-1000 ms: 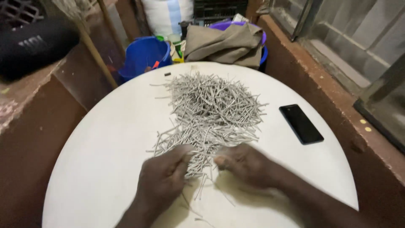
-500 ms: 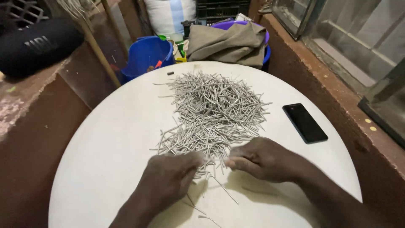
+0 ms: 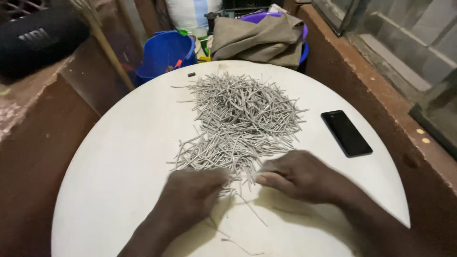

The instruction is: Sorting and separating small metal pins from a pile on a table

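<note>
Left hand [image 3: 193, 195]: mine, palm down at the near edge of the sticks, fingers curled onto the loose strands there. It is blurred, so I cannot tell whether the grip has closed on anything.
Right hand [image 3: 297, 173]: mine, knuckles up, just beside the left hand. Thumb and fingertips are pressed together at the edge of the heap; the grip is narrow, but I cannot tell whether a stick sits in it.
Sticks [image 3: 243, 119]: a heap of thin grey sticks, tangled, in the middle of the worktop, spreading toward both my hands. A few strays lie apart near my left wrist.
Worktop [image 3: 119, 157]: round and white, carrying the heap.
Phone [image 3: 346, 133]: black, flat on the worktop to the right of the sticks, well apart from my right hand.
Bucket [image 3: 164, 52]: blue, beyond the far edge of the worktop.
Cloth [image 3: 259, 38]: brownish, folded over a purple tub beside the bucket.
</note>
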